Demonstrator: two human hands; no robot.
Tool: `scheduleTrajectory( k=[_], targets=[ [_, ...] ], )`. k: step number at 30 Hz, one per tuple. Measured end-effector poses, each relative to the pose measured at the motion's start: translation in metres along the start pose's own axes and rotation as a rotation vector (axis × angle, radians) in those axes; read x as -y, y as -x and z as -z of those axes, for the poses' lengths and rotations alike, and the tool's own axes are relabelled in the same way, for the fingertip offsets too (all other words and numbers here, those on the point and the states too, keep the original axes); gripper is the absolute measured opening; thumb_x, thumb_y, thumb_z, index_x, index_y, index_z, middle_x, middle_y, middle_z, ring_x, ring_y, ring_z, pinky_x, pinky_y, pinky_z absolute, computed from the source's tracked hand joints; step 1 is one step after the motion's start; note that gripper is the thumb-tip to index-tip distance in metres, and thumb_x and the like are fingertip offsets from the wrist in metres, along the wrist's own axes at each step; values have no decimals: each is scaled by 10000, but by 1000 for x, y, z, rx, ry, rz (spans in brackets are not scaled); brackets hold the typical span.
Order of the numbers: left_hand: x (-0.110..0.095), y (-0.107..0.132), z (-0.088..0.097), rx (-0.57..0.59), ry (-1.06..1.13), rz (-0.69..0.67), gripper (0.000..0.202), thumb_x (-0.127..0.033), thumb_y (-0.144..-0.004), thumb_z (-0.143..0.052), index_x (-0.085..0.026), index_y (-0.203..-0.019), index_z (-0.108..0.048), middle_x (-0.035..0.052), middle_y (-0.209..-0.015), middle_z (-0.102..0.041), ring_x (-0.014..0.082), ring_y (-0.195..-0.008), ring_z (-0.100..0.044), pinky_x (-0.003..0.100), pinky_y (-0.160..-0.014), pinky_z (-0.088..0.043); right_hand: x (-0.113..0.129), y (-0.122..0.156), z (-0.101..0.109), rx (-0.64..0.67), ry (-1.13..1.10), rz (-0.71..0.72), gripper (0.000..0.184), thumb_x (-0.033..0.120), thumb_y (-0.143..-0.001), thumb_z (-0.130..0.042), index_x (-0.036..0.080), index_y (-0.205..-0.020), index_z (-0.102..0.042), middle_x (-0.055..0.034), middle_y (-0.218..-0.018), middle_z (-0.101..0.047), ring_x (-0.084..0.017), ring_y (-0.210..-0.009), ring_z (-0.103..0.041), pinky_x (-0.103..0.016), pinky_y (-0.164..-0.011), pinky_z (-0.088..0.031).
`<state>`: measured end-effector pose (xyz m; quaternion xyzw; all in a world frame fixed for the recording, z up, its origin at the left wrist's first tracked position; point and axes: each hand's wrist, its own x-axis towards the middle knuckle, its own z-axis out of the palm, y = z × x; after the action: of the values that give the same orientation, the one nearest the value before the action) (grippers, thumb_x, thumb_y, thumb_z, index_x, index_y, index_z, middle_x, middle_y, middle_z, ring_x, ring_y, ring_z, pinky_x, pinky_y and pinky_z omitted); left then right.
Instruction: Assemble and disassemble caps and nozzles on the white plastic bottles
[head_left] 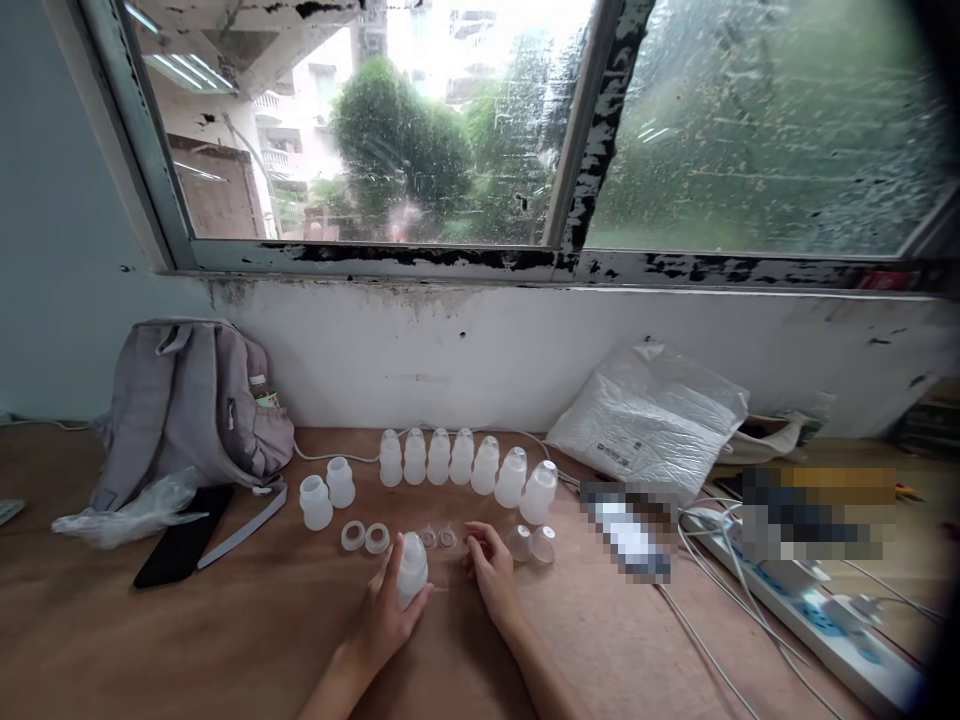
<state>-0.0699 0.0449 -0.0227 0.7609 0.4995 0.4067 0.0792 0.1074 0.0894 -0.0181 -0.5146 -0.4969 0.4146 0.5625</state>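
My left hand [384,608] is wrapped around a small translucent white baby bottle [412,572], which stands nearly upright with its top on. My right hand [491,572] hovers just to the right of it, fingers loosely curled and apart, with nothing visible in them. Between the hands and slightly behind lie two clear silicone nipples [448,537]. Two white collar rings [376,539] are left of the bottle. Beyond my right fingers stand two clear dome caps [544,545]. At the left, two bottles without tops [316,503] stand upright.
Several capped bottles [439,458] stand in a curved row near the wall. A grey backpack [180,400], a plastic bag [135,515] and a black flat item [184,540] are left. On the right are a silver mailer bag [652,420], a blurred phone [626,535], cables and a power strip [817,620].
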Motion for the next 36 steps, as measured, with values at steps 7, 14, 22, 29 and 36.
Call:
scheduleTrajectory(
  k=[7, 14, 22, 29, 36],
  targets=[
    [-18, -3, 8, 254, 27, 36, 582, -225, -788, -454, -310, -1319, -234, 30, -1214, -468, 183, -1104, -455, 311, -925, -397, 9, 8, -6, 69, -175, -54, 407, 516, -766, -412, 159, -844, -591, -56, -753, -627, -189, -692, -582, -266, -583, -467],
    [-28, 0, 13, 239, 130, 15, 504, -262, -724, -523, -266, -1216, -413, 56, -1063, -538, 208, -961, -515, 331, -849, -427, 29, 11, -3, -6, -558, -217, 381, 526, -698, -534, 179, -839, -600, -23, -665, -633, -169, -583, -580, -264, -532, -452],
    [-52, -2, 14, 348, 511, 246, 230, -345, -720, -525, -162, -858, -522, 29, -739, -583, 130, -603, -514, 218, -550, -393, 36, 10, -5, -103, -552, -254, 265, 402, -624, -662, 164, -688, -564, 46, -405, -504, -135, -387, -512, -231, -411, -380],
    [-50, -1, 5, 547, 1139, 680, 356, -485, -742, -409, -151, -857, -459, -13, -526, -538, 34, -291, -266, 173, -295, -108, 45, 10, -1, -156, -590, -168, 244, 367, -631, -659, 162, -723, -564, 60, -387, -489, -123, -370, -507, -218, -393, -368],
    [-55, -1, -4, 672, 1662, 1018, 501, -546, -728, -326, -109, -853, -535, -7, -475, -515, 21, -249, -203, 183, -301, -46, 73, -2, 6, -160, -594, -62, 225, 363, -655, -638, 170, -738, -559, 55, -380, -506, -131, -375, -514, -250, -458, -418]
  ],
)
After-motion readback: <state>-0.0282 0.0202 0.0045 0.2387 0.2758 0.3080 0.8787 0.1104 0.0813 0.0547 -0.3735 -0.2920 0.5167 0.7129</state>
